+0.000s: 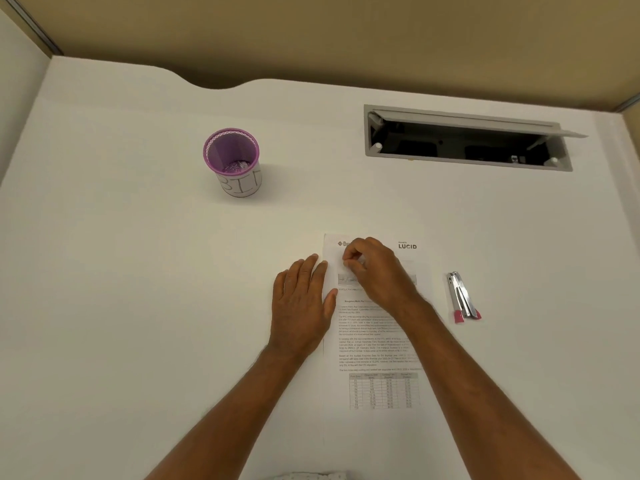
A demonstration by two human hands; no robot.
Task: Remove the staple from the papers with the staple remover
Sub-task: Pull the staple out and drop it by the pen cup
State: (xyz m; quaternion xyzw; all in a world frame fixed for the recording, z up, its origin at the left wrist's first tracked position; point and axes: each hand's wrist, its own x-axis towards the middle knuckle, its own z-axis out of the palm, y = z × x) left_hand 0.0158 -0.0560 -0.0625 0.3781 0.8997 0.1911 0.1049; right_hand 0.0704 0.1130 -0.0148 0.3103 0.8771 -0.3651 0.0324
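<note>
My left hand [300, 303] lies flat, holding the papers [377, 344] down. My right hand [372, 268] pinches at their far left corner; I can't see the staple. The staple remover [462, 296] lies to the right. I think the bin [235, 164] comes next.

White worktop [138, 271] filling most of the view, matte and evenly lit, soft shadows only. Far edge curved, dipping inward at left of centre. Beyond it, a plain tan wall [346, 36]. Set into the worktop at the right rear, a grey rectangular cable hatch [467, 140], lid raised, dark inside. White side panel [17, 98] at left, edged by a grey metal strip [31, 26].
</note>
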